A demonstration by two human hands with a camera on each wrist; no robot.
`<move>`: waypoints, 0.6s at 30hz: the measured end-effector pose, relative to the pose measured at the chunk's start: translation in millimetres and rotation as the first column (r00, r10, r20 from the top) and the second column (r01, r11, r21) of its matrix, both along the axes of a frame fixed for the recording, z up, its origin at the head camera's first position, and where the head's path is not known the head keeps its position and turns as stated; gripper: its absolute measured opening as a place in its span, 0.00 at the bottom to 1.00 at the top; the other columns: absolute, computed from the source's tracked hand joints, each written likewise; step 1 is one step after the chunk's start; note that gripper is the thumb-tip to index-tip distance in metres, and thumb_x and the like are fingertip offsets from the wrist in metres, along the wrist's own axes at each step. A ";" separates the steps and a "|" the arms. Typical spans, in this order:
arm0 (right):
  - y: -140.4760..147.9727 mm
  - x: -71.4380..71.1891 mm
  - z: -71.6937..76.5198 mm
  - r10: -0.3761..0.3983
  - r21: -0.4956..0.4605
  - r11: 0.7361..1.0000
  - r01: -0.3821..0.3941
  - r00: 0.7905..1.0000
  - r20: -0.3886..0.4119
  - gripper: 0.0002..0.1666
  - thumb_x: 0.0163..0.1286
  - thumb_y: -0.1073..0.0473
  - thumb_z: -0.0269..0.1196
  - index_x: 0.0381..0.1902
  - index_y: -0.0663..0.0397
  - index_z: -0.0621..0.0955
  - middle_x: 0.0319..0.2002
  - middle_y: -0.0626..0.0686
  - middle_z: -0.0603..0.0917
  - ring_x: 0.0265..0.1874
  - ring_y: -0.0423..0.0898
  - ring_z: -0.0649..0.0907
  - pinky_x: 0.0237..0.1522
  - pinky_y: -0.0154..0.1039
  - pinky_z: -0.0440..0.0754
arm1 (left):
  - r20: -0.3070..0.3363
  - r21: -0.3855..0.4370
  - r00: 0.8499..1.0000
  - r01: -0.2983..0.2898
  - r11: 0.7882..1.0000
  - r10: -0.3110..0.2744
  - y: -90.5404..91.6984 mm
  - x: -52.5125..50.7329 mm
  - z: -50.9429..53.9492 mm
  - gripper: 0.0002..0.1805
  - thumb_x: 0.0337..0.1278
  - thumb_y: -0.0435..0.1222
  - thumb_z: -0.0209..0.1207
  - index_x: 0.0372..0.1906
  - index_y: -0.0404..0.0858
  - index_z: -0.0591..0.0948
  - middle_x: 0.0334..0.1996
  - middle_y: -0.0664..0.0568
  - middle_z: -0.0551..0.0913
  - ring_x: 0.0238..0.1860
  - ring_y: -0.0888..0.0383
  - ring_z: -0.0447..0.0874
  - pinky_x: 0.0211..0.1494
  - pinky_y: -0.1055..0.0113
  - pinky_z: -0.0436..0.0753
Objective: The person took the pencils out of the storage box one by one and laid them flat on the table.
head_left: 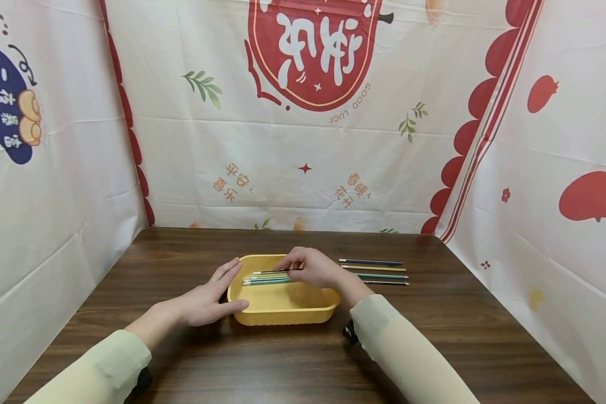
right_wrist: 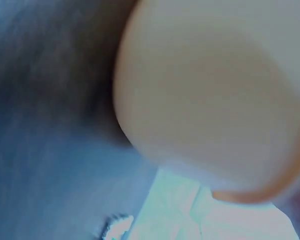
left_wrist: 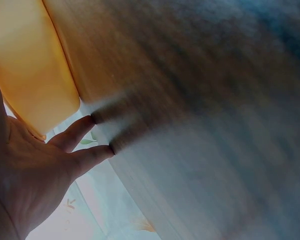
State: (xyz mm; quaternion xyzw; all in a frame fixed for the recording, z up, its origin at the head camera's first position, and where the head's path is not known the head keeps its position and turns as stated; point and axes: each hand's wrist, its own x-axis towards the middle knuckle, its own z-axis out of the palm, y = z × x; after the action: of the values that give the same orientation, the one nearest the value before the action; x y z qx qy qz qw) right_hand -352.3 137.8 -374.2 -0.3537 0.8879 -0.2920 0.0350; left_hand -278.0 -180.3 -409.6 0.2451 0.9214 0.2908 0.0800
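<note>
By the look of it, partway through: several pencils (head_left: pixel 266 281) lie in the yellow basket (head_left: pixel 283 318), and four more pencils (head_left: pixel 382 275) lie outside on the tabletop (head_left: pixel 262 365), toward its three o'clock. The right hand (head_left: pixel 315 269) pinches a dark pencil (head_left: pixel 272 272) over the basket; the left hand (head_left: pixel 209 294), fingers spread, touches the rim at nine o'clock.

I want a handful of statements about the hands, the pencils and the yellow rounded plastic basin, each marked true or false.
1. The left hand touches the rim of the yellow rounded plastic basin. True.
2. The right hand is empty. False: it holds a slim dark pencil.
3. Slim teal pencils lie inside the basin. True.
4. Only two pencils lie outside the basin. False: four slim pencils lie there.
5. The basin stands on a dark brown wood-grain table. True.
</note>
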 end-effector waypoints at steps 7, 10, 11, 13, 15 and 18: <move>27.2 6.9 20.1 -0.012 -0.004 1.000 0.012 0.999 -0.036 0.20 0.79 0.64 0.65 0.56 0.34 0.93 0.51 0.42 0.88 0.43 0.43 0.80 0.45 0.38 0.81 | -0.005 0.010 1.000 0.007 1.000 -0.007 0.4 0.8 1.0 0.56 0.78 0.64 0.58 0.92 0.44 0.45 0.92 0.45 0.38 0.85 0.33 0.61 0.81 0.31 0.67; 40.9 6.8 22.8 -0.016 -0.012 1.000 0.015 0.998 -0.063 0.20 0.78 0.65 0.65 0.55 0.35 0.93 0.49 0.43 0.89 0.41 0.43 0.80 0.45 0.38 0.80 | -0.010 0.013 1.000 0.012 1.000 -0.012 0.9 1.7 2.3 0.56 0.78 0.64 0.58 0.92 0.43 0.45 0.92 0.44 0.38 0.85 0.32 0.61 0.81 0.31 0.68; 45.8 6.7 23.2 -0.018 -0.013 1.000 0.017 0.998 -0.067 0.20 0.78 0.65 0.65 0.55 0.36 0.93 0.48 0.43 0.89 0.40 0.43 0.79 0.44 0.38 0.80 | -0.010 0.013 1.000 0.013 1.000 -0.012 1.0 2.0 2.7 0.56 0.78 0.63 0.59 0.92 0.42 0.45 0.92 0.44 0.38 0.85 0.32 0.61 0.81 0.31 0.68; 55.8 6.9 23.3 -0.034 -0.010 0.999 0.033 0.997 -0.069 0.19 0.78 0.65 0.66 0.55 0.35 0.93 0.48 0.42 0.88 0.38 0.43 0.79 0.43 0.37 0.79 | -0.009 0.013 1.000 0.014 1.000 -0.014 1.1 2.5 3.4 0.56 0.78 0.63 0.59 0.92 0.42 0.45 0.92 0.44 0.38 0.85 0.32 0.61 0.81 0.31 0.67; 66.1 8.5 23.8 -0.057 -0.010 0.998 0.056 0.997 -0.059 0.19 0.77 0.65 0.66 0.55 0.35 0.93 0.48 0.42 0.88 0.38 0.43 0.79 0.41 0.37 0.80 | -0.008 0.013 1.000 0.017 1.000 -0.017 1.1 2.7 3.6 0.56 0.78 0.63 0.59 0.92 0.42 0.45 0.92 0.44 0.38 0.85 0.32 0.60 0.81 0.30 0.67; 80.5 11.2 24.1 -0.091 -0.016 0.996 0.090 0.995 -0.050 0.19 0.77 0.64 0.66 0.56 0.34 0.93 0.48 0.42 0.88 0.38 0.44 0.80 0.40 0.37 0.81 | -0.005 0.013 1.000 0.016 1.000 -0.016 1.1 2.6 3.3 0.56 0.78 0.64 0.58 0.92 0.42 0.45 0.92 0.44 0.38 0.85 0.32 0.60 0.81 0.30 0.67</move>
State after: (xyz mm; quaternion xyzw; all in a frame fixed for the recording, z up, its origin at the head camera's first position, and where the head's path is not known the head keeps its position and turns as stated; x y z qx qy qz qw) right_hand -341.1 218.3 -350.1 -0.3207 0.9016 -0.2904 -0.0033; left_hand -275.3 -179.1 -406.3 0.2538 0.9177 0.2954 0.0786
